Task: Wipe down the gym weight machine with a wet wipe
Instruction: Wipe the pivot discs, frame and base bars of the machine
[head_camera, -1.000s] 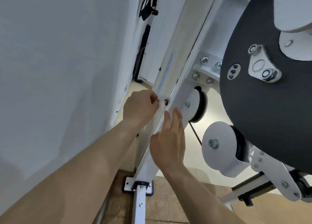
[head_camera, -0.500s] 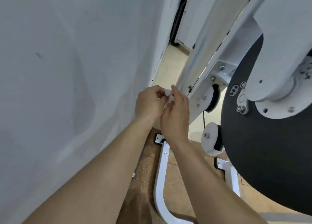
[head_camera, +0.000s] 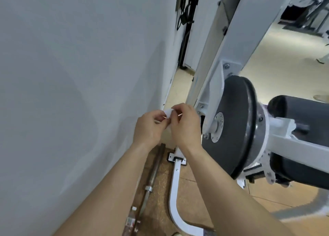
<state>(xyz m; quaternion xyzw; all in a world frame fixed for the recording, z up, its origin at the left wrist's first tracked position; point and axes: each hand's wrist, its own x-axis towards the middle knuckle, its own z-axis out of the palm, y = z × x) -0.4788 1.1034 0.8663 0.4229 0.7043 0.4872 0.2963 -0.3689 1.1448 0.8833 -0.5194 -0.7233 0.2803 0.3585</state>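
Tan tiled floor (head_camera: 270, 193), grey wall (head_camera: 71, 75) — left hand (head_camera: 148, 128) and right hand (head_camera: 185, 127) together pinch the wet wipe (head_camera: 168, 113).

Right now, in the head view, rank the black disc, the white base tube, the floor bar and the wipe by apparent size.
1. black disc
2. white base tube and floor bar: too alike to rank
3. wipe, mostly hidden

The weight machine frame (head_camera: 229, 45) is smooth, white-painted metal, and its disc (head_camera: 233, 129) is matt black. The wet wipe (head_camera: 168, 113) looks thin and soft. The bar (head_camera: 154, 171) is dull, rusty metal.
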